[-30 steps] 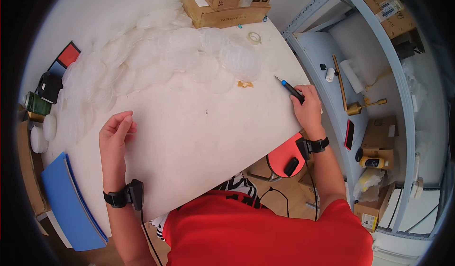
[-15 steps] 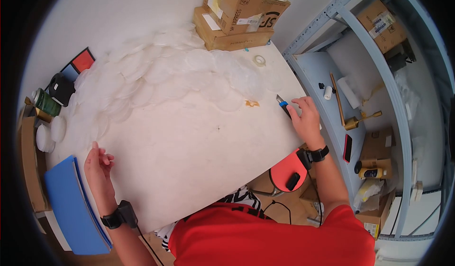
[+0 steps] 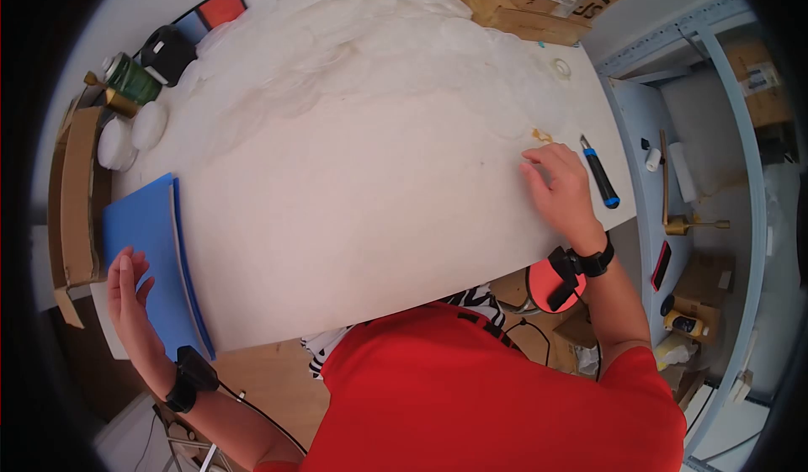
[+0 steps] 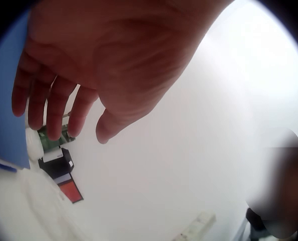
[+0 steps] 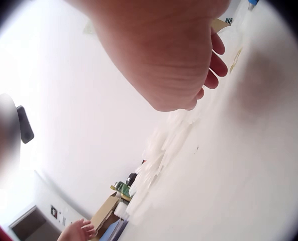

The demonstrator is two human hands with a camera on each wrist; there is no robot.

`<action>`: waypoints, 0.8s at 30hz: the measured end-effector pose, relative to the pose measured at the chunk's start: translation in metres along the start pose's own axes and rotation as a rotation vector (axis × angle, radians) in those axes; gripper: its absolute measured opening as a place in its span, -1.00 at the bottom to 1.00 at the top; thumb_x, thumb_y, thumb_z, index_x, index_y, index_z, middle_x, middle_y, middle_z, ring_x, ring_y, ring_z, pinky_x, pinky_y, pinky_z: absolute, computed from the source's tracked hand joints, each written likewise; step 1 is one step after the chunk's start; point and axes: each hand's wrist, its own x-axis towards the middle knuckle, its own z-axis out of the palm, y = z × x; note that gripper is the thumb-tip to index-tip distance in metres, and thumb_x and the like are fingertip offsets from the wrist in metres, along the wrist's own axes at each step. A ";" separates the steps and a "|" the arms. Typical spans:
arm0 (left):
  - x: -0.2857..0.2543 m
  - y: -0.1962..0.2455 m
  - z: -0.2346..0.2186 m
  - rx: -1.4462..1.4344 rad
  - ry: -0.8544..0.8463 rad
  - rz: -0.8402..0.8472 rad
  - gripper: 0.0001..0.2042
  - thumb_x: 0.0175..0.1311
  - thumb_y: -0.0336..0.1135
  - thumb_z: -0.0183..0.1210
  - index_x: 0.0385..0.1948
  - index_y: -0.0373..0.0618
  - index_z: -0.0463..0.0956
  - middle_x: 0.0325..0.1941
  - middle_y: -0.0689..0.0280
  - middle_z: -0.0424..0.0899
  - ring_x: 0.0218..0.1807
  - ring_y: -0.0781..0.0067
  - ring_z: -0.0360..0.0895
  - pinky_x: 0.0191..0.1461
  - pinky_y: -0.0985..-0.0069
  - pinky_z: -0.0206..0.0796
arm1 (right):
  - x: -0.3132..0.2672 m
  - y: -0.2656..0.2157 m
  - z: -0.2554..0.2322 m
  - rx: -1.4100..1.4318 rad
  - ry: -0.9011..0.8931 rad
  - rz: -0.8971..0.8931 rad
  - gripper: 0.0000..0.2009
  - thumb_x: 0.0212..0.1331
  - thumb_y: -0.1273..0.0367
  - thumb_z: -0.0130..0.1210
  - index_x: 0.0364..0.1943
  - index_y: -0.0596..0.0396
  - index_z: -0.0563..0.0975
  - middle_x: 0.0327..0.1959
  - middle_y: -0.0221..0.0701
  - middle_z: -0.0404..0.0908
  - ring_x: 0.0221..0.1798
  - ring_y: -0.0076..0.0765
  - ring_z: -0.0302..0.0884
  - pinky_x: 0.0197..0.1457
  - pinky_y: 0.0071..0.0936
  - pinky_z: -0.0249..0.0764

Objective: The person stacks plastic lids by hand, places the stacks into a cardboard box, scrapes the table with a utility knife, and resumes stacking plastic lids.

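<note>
My left hand (image 3: pixel 130 304) hovers over the blue folder (image 3: pixel 150 220) at the table's left side, holding nothing. Its palm and loosely spread fingers (image 4: pixel 61 100) show in the left wrist view, with the folder behind them. Near the right edge of the white table (image 3: pixel 337 220), my right hand (image 3: pixel 562 190) is held with relaxed, slightly bent fingers and grips nothing. Just right of it lies a black and blue utility knife (image 3: pixel 601 176), blade toward the far side. In the right wrist view the hand's underside (image 5: pixel 164 65) hides most of the palm.
Translucent round sheets (image 3: pixel 353 60) are spread in overlapping layers along the back. Cardboard boxes (image 3: pixel 539 22) stand at the back right, beside a tape roll (image 3: pixel 560 69). White round containers (image 3: pixel 118 144) and a green jar (image 3: pixel 133 78) stand at left. A metal shelf (image 3: pixel 724 93) flanks the right.
My right hand has let go of the utility knife, which now lies beside it on the table. My left hand has moved left and nearer the body, over the folder. The head view has shifted.
</note>
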 end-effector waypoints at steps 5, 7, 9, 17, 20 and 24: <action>0.034 -0.046 -0.074 0.311 0.126 -0.048 -0.52 0.50 -0.01 0.20 0.23 -0.20 0.57 0.20 0.26 0.64 0.26 0.45 0.50 0.41 0.48 0.22 | 0.002 -0.014 0.014 0.068 -0.011 0.009 -0.88 0.17 0.46 0.29 -0.22 0.15 0.65 -0.32 -0.28 0.64 -0.24 -0.07 0.56 -0.11 -0.25 0.45; 0.045 -0.066 -0.084 0.351 0.079 0.000 -0.37 0.45 0.02 0.24 0.34 -0.33 0.43 0.30 0.04 0.56 0.35 0.29 0.47 0.47 0.39 0.20 | 0.002 -0.019 0.017 0.066 -0.031 0.008 -0.88 0.17 0.47 0.29 -0.22 0.15 0.65 -0.32 -0.28 0.64 -0.25 -0.08 0.56 -0.11 -0.26 0.45; 0.048 -0.068 -0.088 0.614 0.101 0.036 -0.29 0.40 0.06 0.28 0.36 -0.40 0.38 0.36 -0.10 0.52 0.41 0.12 0.45 0.49 0.32 0.20 | 0.004 -0.026 0.019 0.085 -0.036 0.004 -0.88 0.17 0.49 0.28 -0.22 0.15 0.64 -0.32 -0.29 0.64 -0.25 -0.09 0.56 -0.11 -0.28 0.45; 0.041 -0.073 -0.110 0.746 0.168 0.003 -0.15 0.23 0.13 0.37 0.39 -0.39 0.34 0.27 -0.14 0.57 0.31 0.05 0.54 0.38 0.30 0.33 | 0.006 -0.040 0.021 0.106 -0.051 -0.009 -0.90 0.19 0.54 0.25 -0.22 0.18 0.64 -0.34 -0.28 0.64 -0.27 -0.14 0.55 -0.12 -0.29 0.44; 0.034 -0.057 -0.109 0.648 0.103 -0.180 -0.14 0.23 0.13 0.37 0.40 -0.39 0.33 0.09 -0.01 0.65 0.05 0.24 0.64 0.14 0.40 0.46 | 0.008 -0.043 0.025 0.117 -0.062 0.019 -0.92 0.20 0.54 0.25 -0.23 0.18 0.64 -0.37 -0.28 0.63 -0.30 -0.16 0.54 -0.14 -0.29 0.43; 0.042 -0.071 -0.113 0.634 0.116 -0.147 -0.15 0.22 0.12 0.39 0.37 -0.41 0.35 -0.13 0.16 0.68 -0.16 0.42 0.62 -0.08 0.50 0.46 | 0.015 -0.045 0.027 0.136 -0.024 -0.005 -0.93 0.20 0.54 0.25 -0.26 0.17 0.64 -0.43 -0.30 0.61 -0.36 -0.19 0.52 -0.19 -0.30 0.41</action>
